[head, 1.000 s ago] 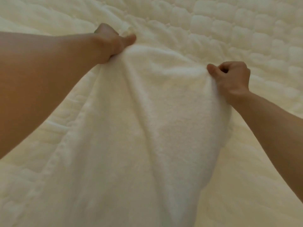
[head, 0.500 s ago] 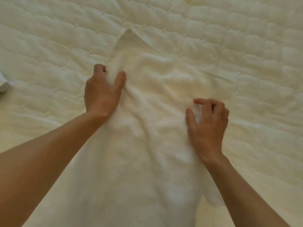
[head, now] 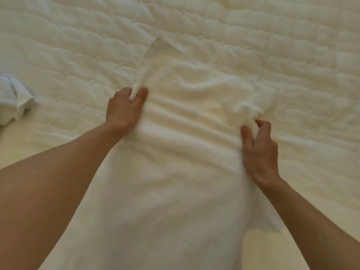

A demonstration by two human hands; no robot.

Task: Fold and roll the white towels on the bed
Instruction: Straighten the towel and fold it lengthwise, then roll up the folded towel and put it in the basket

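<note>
Presently we find the white towel (head: 185,152) lying on the quilted bed (head: 292,45). Its long axis runs from the near edge of the view straight away from the person. The near end passes out of frame at the bottom, and a far corner (head: 158,38) points away, flat on the quilt.

The left hand (head: 124,110) pinches the towel's left side edge between thumb and curled fingers. The right hand (head: 259,149) likewise pinches a bunch of the right side edge. Between them the cloth is drawn into crosswise ridges. A bundle of white cloth (head: 15,98) lies well apart at the left.

Half a second earlier the left hand lay on the towel with its thumb spread and the right hand's fingers were only curling over it. Each now grips a fold, and the ridges are new.
</note>
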